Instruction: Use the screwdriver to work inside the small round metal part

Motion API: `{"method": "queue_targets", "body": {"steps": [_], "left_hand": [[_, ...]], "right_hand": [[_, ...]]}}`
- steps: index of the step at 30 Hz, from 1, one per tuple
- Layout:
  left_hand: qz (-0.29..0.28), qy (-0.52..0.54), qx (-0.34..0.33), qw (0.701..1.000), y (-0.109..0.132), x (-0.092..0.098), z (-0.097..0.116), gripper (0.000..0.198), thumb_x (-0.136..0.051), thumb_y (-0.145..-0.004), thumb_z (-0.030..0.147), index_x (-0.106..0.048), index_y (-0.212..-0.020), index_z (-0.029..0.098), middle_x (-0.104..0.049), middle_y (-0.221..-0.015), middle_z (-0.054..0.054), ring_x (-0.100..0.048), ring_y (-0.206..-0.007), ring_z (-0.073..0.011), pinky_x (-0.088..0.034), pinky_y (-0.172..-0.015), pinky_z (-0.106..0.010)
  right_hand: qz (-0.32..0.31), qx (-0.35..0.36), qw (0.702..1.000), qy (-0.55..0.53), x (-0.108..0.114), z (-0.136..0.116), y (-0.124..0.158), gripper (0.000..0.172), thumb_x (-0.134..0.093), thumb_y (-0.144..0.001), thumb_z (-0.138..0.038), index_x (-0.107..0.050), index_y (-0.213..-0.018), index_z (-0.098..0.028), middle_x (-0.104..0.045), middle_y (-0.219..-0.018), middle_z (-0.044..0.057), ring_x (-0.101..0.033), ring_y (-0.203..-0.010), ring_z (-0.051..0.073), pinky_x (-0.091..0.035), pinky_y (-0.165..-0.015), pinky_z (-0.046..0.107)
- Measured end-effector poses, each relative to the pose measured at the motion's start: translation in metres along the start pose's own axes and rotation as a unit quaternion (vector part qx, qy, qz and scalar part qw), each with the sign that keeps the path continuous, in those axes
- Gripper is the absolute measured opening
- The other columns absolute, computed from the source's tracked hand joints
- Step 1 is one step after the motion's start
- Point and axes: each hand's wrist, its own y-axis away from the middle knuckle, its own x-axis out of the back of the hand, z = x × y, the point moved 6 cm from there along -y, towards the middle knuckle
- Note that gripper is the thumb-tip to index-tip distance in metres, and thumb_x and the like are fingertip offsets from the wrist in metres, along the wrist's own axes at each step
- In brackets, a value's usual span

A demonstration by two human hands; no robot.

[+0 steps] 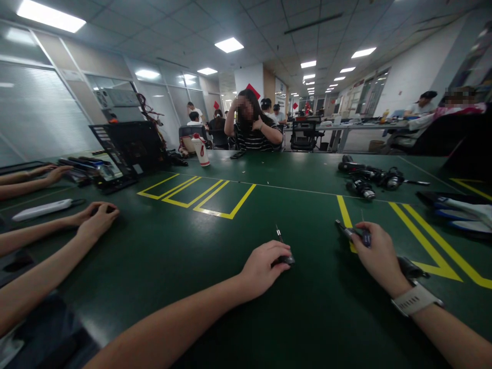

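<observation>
Pretty dim shot tbh. Light mostly overhead: ceiling panels (229, 45) blown to flat white, ceiling (246, 20) between them murky grey. Dark green bench (172, 256) soaks up most of it, just hazy sheen left of middle plus milky glare patch lower left. Shadows under hands (266, 261) soft, barely there. Black computer case (134, 148) crushed, hardly any detail. Wide-lens stretch strong, wall (103, 61) at left pulled toward edge. Tools (348, 231) kinda smeary, far people (421, 106) mushy, pixel blocks over couple of heads (246, 105).
</observation>
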Motion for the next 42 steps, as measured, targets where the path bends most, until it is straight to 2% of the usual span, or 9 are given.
{"method": "queue_targets", "body": {"steps": [6, 9, 17, 21, 24, 26, 29, 34, 42], "left_hand": [[-0.017, -0.097, -0.106, 0.990, 0.003, -0.005, 0.013, 0.026, -0.060, -0.080, 0.013, -0.059, -0.105, 0.018, -0.062, -0.113, -0.006, -0.055, -0.106, -0.0167, -0.043, -0.094, -0.034], [-0.022, -0.139, -0.155, 0.978, 0.006, -0.009, 0.017, 0.021, -0.056, -0.082, 0.012, -0.058, -0.103, 0.016, -0.063, -0.113, -0.006, -0.056, -0.106, -0.0158, -0.041, -0.097, -0.034], [0.000, -0.190, -0.202, 0.961, 0.008, -0.007, 0.021, 0.017, -0.046, -0.088, 0.013, -0.058, -0.100, 0.015, -0.063, -0.114, -0.007, -0.056, -0.108, -0.0157, -0.042, -0.098, -0.036], [-0.014, -0.128, -0.144, 0.981, 0.004, -0.006, 0.016, 0.019, -0.052, -0.084, 0.012, -0.059, -0.100, 0.018, -0.064, -0.113, -0.006, -0.056, -0.108, -0.0174, -0.042, -0.097, -0.038], [0.036, 0.005, -0.045, 0.998, -0.001, 0.002, 0.002, 0.018, -0.061, -0.078, 0.012, -0.061, -0.095, 0.018, -0.064, -0.109, -0.006, -0.057, -0.105, -0.0189, -0.044, -0.094, -0.038], [0.094, 0.131, 0.028, 0.987, -0.004, 0.008, -0.013, 0.020, -0.066, -0.073, 0.012, -0.060, -0.091, 0.016, -0.063, -0.108, -0.007, -0.059, -0.102, -0.0197, -0.048, -0.089, -0.037], [0.136, 0.307, 0.112, 0.935, -0.006, 0.008, -0.033, 0.024, -0.066, -0.074, 0.012, -0.056, -0.095, 0.015, -0.065, -0.103, -0.007, -0.063, -0.095, -0.0186, -0.049, -0.088, -0.038], [0.154, 0.412, 0.183, 0.879, -0.006, 0.004, -0.047, 0.029, -0.065, -0.075, 0.011, -0.056, -0.102, 0.016, -0.067, -0.099, -0.004, -0.063, -0.094, -0.0167, -0.048, -0.091, -0.037], [0.129, 0.419, 0.189, 0.879, -0.004, -0.002, -0.047, 0.035, -0.066, -0.076, 0.011, -0.056, -0.109, 0.017, -0.065, -0.103, -0.006, -0.061, -0.099, -0.0176, -0.046, -0.093, -0.037]], "right_hand": [[0.026, 0.079, 0.997, -0.012, 0.011, -0.027, 0.006, 0.023, -0.046, -0.075, -0.027, -0.053, -0.095, -0.018, -0.057, -0.098, 0.014, -0.052, -0.096, 0.032, -0.040, -0.087, 0.051], [0.021, 0.097, 0.995, -0.029, 0.015, -0.043, 0.013, 0.025, -0.045, -0.078, -0.030, -0.053, -0.100, -0.019, -0.058, -0.101, 0.013, -0.054, -0.097, 0.030, -0.043, -0.085, 0.048], [-0.111, -0.014, 0.969, -0.222, 0.017, -0.073, 0.036, 0.034, -0.051, -0.079, -0.049, -0.062, -0.096, -0.021, -0.067, -0.095, 0.008, -0.061, -0.089, 0.027, -0.047, -0.077, 0.042], [-0.141, -0.097, 0.940, -0.296, 0.011, -0.070, 0.042, 0.035, -0.052, -0.079, -0.054, -0.063, -0.070, -0.022, -0.065, -0.068, 0.003, -0.060, -0.070, 0.022, -0.047, -0.068, 0.037], [-0.159, -0.160, 0.900, -0.374, 0.000, -0.068, 0.048, 0.036, -0.054, -0.079, -0.053, -0.059, -0.062, -0.022, -0.056, -0.055, 0.000, -0.053, -0.057, 0.018, -0.046, -0.061, 0.034], [-0.196, -0.184, 0.873, -0.407, -0.009, -0.070, 0.054, 0.035, -0.055, -0.079, -0.052, -0.058, -0.061, -0.022, -0.054, -0.053, -0.001, -0.052, -0.055, 0.017, -0.045, -0.061, 0.034], [-0.257, -0.177, 0.853, -0.418, -0.020, -0.076, 0.064, 0.035, -0.052, -0.083, -0.050, -0.058, -0.065, -0.021, -0.057, -0.058, 0.000, -0.053, -0.062, 0.018, -0.044, -0.069, 0.035], [-0.292, -0.155, 0.862, -0.383, -0.027, -0.081, 0.069, 0.036, -0.048, -0.085, -0.050, -0.058, -0.065, -0.021, -0.058, -0.063, -0.001, -0.054, -0.068, 0.018, -0.041, -0.072, 0.033], [-0.310, -0.144, 0.882, -0.324, -0.025, -0.086, 0.070, 0.038, -0.048, -0.083, -0.053, -0.059, -0.065, -0.022, -0.061, -0.064, -0.001, -0.056, -0.068, 0.018, -0.043, -0.067, 0.031]]}}
